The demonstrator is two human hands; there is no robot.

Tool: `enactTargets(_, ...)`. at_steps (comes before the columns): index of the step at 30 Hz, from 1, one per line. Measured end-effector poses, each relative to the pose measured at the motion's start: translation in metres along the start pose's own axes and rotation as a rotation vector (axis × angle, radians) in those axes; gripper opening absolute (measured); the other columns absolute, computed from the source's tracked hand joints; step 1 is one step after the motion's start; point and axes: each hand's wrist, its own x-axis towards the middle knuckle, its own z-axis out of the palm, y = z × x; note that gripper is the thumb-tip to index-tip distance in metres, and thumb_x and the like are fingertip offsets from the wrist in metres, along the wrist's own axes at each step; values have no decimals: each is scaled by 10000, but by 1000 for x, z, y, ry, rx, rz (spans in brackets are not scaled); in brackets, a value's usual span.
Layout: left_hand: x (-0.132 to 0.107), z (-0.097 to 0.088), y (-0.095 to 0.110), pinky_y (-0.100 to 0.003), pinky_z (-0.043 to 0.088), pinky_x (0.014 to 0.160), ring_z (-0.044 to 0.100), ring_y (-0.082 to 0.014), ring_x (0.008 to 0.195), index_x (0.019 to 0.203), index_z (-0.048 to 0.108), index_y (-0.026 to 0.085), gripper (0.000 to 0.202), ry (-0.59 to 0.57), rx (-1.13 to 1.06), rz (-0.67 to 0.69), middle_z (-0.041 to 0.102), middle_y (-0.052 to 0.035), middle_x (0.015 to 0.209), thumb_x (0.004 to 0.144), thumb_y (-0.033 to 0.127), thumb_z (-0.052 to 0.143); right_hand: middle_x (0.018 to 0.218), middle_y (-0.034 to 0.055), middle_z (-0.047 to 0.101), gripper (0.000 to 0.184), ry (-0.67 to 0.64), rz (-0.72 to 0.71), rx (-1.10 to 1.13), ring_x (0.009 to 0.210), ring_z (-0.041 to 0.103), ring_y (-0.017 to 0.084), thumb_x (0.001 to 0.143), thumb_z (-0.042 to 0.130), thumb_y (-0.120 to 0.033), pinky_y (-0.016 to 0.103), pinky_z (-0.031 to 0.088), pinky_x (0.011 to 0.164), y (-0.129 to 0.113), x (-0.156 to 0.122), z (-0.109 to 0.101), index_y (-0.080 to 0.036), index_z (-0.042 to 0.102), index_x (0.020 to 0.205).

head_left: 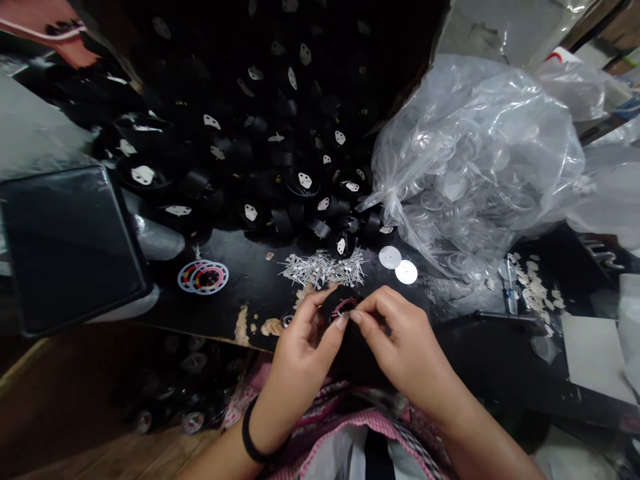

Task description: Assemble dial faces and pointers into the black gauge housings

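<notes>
A small assembly workshop: a heap of black housings [280, 153] and bagged clear rings [475, 173] (hundreds) crowd the worn worktable [240, 293].

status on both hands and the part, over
Left hand and right hand both pinching black round part, red-marked face showing. Pile of metal slivers just beyond, apart from hands.

The black table [250, 297] carries a heap of black housings [280, 167] at 12 o'clock and a clear bag [480, 167] of rings at 2. Needles [323, 268] lie at centre, with two white discs [397, 263] just beside them at 3. Dials [203, 277] and a tray [70, 247] lie at 9.
</notes>
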Motion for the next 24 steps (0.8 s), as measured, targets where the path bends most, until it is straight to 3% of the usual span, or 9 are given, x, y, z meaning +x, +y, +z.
enactTargets(9, -4, -12, -5, -294, 529, 895, 692, -256, 1008, 1054, 731, 274, 260, -21, 230, 62, 741, -38, 1082, 801, 330, 731, 780, 0, 601, 188, -49, 66, -33, 722, 550, 130, 946, 557, -178, 254, 376, 659, -2, 0, 8, -184, 545, 759)
enactTargets(12, 0, -14, -6, -302, 522, 947, 682, -286, 1049, 1020, 751, 256, 353, 4, 195, -41, 749, -45, 1078, 706, 407, 809, 678, -36, 571, 272, -109, 104, -61, 639, 521, 101, 916, 629, -222, 241, 348, 612, -4, 4, 5, -182, 524, 668)
enactTargets(14, 5, -13, -8, -302, 542, 940, 671, -297, 1085, 1038, 748, 261, 444, 24, 116, -178, 755, -37, 1076, 650, 457, 841, 612, -57, 545, 349, -100, 63, -66, 591, 503, 87, 894, 678, -286, 245, 350, 611, 1, -2, -9, -182, 507, 608)
enactTargets(16, 9, -11, -10, -276, 579, 884, 672, -284, 1096, 1096, 728, 281, 526, 55, -14, -329, 754, -22, 1106, 629, 489, 851, 618, -54, 560, 333, 128, 24, -66, 609, 530, 98, 902, 667, -325, 254, 392, 652, 12, -18, -33, -196, 541, 622)
enactTargets(19, 9, -2, -12, -252, 613, 803, 679, -282, 1095, 1116, 725, 253, 600, 62, -203, -448, 743, -57, 1168, 591, 502, 876, 846, 7, 652, 158, 775, 136, -160, 809, 612, 155, 959, 548, -305, 300, 459, 791, 49, -51, -74, -220, 647, 869)
enactTargets(20, 7, 3, -13, -267, 620, 798, 679, -296, 1097, 1089, 737, 218, 595, 35, -244, -477, 741, -92, 1173, 589, 509, 879, 981, 38, 668, 158, 900, 208, -203, 932, 618, 179, 959, 538, -307, 335, 454, 877, 66, -60, -86, -216, 660, 1005)
enactTargets(22, 3, 13, -15, -319, 631, 806, 685, -325, 1082, 1007, 756, 153, 559, -48, -319, -555, 745, -156, 1142, 603, 520, 873, 1064, 67, 665, 210, 933, 269, -159, 1040, 605, 211, 922, 562, -314, 386, 428, 970, 101, -69, -99, -190, 668, 1055)
enactTargets(24, 1, 23, -19, -363, 623, 853, 698, -329, 1056, 959, 759, 122, 490, -140, -382, -641, 747, -181, 1119, 654, 492, 858, 977, 51, 670, 204, 927, 257, 88, 935, 626, 192, 888, 570, -280, 377, 453, 921, 126, -68, -98, -174, 670, 1032)
